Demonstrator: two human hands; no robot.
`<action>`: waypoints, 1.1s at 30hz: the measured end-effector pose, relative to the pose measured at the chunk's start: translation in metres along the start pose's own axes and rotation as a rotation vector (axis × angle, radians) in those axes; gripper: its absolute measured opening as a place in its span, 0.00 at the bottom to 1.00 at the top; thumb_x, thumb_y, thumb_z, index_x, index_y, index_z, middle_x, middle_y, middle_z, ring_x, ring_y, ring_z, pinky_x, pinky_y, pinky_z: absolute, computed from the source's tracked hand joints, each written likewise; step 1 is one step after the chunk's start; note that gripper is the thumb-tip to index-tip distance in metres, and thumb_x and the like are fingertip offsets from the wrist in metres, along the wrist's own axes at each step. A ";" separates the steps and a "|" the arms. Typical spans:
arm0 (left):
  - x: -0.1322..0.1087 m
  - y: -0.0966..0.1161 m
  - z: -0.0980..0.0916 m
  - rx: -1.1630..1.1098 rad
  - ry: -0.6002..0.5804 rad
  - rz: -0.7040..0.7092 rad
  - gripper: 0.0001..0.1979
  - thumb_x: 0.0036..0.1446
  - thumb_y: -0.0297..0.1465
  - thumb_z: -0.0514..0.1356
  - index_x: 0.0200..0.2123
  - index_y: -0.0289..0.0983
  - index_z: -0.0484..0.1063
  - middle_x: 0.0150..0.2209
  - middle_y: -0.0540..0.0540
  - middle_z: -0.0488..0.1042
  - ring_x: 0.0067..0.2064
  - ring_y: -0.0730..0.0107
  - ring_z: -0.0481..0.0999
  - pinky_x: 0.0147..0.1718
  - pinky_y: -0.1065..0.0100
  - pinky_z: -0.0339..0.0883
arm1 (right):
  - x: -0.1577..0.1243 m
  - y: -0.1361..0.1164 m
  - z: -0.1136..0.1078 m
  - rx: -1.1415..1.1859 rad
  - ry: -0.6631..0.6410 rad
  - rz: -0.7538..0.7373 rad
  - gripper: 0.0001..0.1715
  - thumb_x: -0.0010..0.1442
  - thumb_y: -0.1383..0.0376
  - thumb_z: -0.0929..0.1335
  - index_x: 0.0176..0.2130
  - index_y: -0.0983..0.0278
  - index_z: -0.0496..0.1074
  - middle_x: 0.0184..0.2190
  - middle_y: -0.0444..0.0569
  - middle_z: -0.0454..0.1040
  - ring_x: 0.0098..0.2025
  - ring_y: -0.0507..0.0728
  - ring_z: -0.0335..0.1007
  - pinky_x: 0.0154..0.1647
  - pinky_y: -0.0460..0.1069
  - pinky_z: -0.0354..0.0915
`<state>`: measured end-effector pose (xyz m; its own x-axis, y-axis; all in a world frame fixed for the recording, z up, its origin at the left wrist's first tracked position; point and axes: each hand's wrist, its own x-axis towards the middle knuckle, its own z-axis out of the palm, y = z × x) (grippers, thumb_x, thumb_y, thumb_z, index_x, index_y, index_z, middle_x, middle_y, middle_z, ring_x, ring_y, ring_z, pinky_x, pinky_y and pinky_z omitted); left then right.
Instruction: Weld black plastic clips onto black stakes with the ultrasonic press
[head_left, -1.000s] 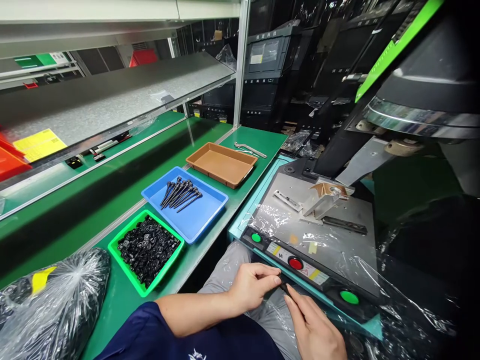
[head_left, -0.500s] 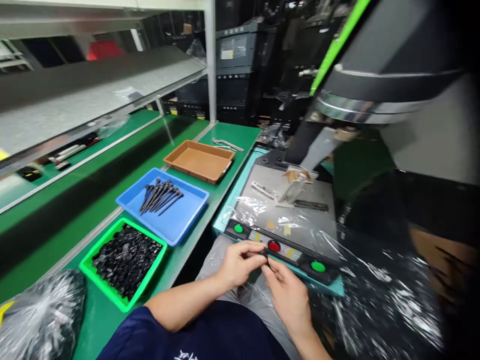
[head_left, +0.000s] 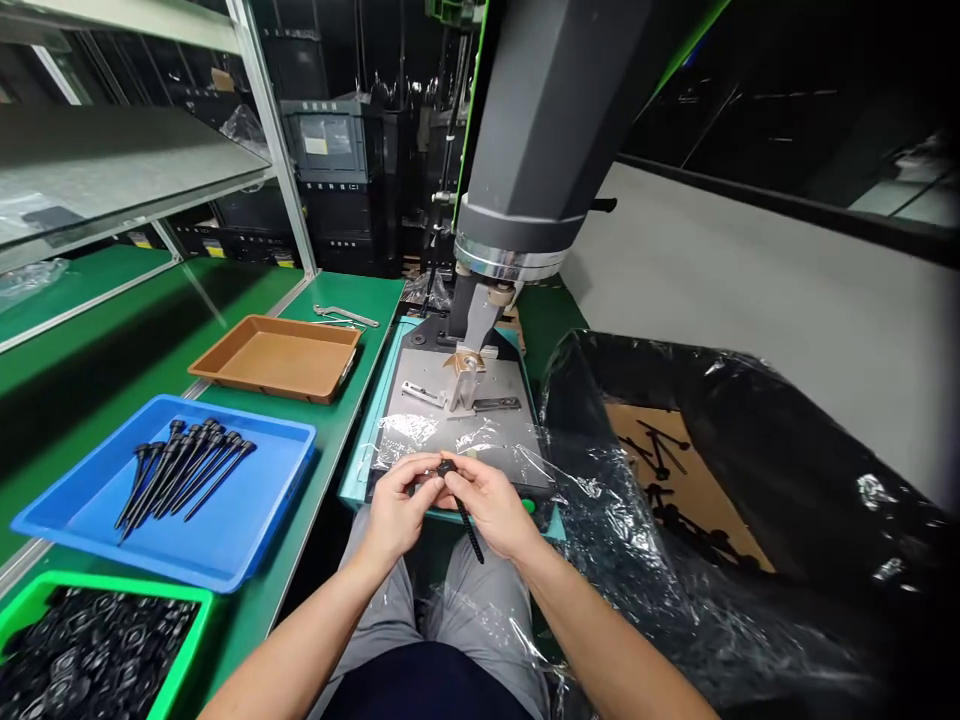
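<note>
Both hands meet in front of the machine's base plate, above my lap. My left hand pinches the head end of a black cable tie from the left. From the other side, my right hand grips the same head between thumb and fingers. The ribbed strap hangs down below the right fingers, tilted to the right. Fingertips cover most of the head. A blue tray on the left bench holds several similar black ties. The green bin in front of it is full of small black parts.
Ahead stands a press-like machine with its metal fixture on a grey plate. A brown tray and a wrench lie on the green bench. At right, a plastic-lined box contains more black ties.
The camera view has swung to the right, bringing the lined box into sight. Both hands stay together at the head, and the hanging strap now shows clearly.
</note>
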<state>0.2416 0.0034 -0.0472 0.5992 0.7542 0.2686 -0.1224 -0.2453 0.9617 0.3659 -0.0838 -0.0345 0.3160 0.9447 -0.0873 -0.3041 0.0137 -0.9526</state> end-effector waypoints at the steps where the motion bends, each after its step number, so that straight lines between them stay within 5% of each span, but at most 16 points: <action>1: 0.002 -0.001 0.000 0.029 -0.007 0.000 0.13 0.57 0.33 0.61 0.46 0.41 0.77 0.47 0.42 0.73 0.49 0.61 0.74 0.48 0.58 0.70 | 0.005 -0.003 0.000 -0.026 0.002 0.006 0.25 0.55 0.54 0.72 0.50 0.61 0.71 0.41 0.49 0.76 0.40 0.59 0.74 0.45 0.57 0.71; 6: 0.001 -0.015 -0.004 0.047 -0.028 -0.073 0.20 0.58 0.34 0.60 0.54 0.44 0.72 0.53 0.41 0.67 0.49 0.62 0.73 0.45 0.60 0.72 | 0.045 -0.028 -0.019 -0.201 0.155 -0.135 0.19 0.49 0.59 0.74 0.41 0.63 0.71 0.35 0.48 0.76 0.38 0.57 0.74 0.43 0.54 0.69; 12: -0.018 -0.039 -0.010 0.016 -0.030 -0.215 0.13 0.56 0.35 0.60 0.44 0.40 0.77 0.52 0.39 0.70 0.46 0.62 0.75 0.40 0.62 0.73 | 0.119 -0.055 -0.078 -0.263 0.405 -0.338 0.22 0.44 0.57 0.75 0.37 0.62 0.68 0.36 0.50 0.77 0.41 0.59 0.73 0.48 0.55 0.66; 19: -0.033 -0.058 -0.015 0.022 -0.012 -0.309 0.12 0.55 0.38 0.61 0.37 0.39 0.79 0.48 0.38 0.73 0.48 0.58 0.75 0.43 0.59 0.72 | 0.166 -0.051 -0.099 -0.451 0.356 -0.333 0.27 0.46 0.55 0.72 0.44 0.66 0.74 0.40 0.53 0.77 0.43 0.60 0.71 0.49 0.56 0.64; 25: -0.039 -0.066 -0.018 0.026 -0.008 -0.345 0.12 0.54 0.40 0.61 0.35 0.38 0.79 0.47 0.39 0.74 0.47 0.58 0.75 0.43 0.59 0.72 | 0.186 -0.048 -0.105 -0.555 0.382 -0.300 0.22 0.43 0.57 0.73 0.38 0.64 0.76 0.44 0.51 0.76 0.49 0.63 0.67 0.52 0.56 0.61; 33: -0.042 -0.070 -0.019 0.034 0.004 -0.350 0.14 0.54 0.42 0.61 0.34 0.38 0.79 0.46 0.38 0.74 0.47 0.56 0.75 0.44 0.59 0.71 | 0.194 -0.051 -0.104 -0.478 0.266 -0.213 0.26 0.41 0.56 0.74 0.40 0.64 0.71 0.38 0.51 0.77 0.41 0.60 0.72 0.46 0.55 0.65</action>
<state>0.2097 0.0007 -0.1252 0.5968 0.7987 -0.0764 0.1159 0.0084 0.9932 0.5362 0.0645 -0.0336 0.5592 0.8217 0.1096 0.2104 -0.0129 -0.9775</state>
